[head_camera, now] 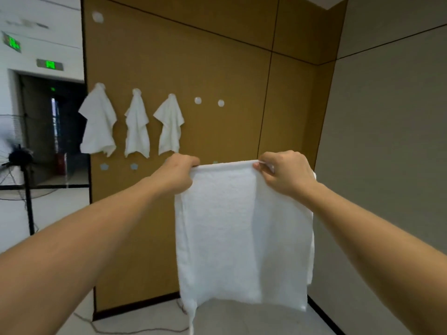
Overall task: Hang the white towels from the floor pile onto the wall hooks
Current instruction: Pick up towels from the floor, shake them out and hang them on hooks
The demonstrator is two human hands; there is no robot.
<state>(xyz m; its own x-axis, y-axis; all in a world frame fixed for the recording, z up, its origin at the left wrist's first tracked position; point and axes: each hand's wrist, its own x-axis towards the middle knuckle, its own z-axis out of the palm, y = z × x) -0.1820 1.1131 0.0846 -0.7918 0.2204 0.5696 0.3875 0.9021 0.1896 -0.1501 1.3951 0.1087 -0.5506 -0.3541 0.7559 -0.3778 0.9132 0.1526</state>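
White towel held up by its top edge, left hand and right hand each gripped a corner, three towels hung on hooks.

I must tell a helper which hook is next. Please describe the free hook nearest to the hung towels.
Find the brown wall panel. Three white towels hang in a row on it at one height. Just right of the third towel sit two bare round white hooks; the target hook is the left one, next to that towel.
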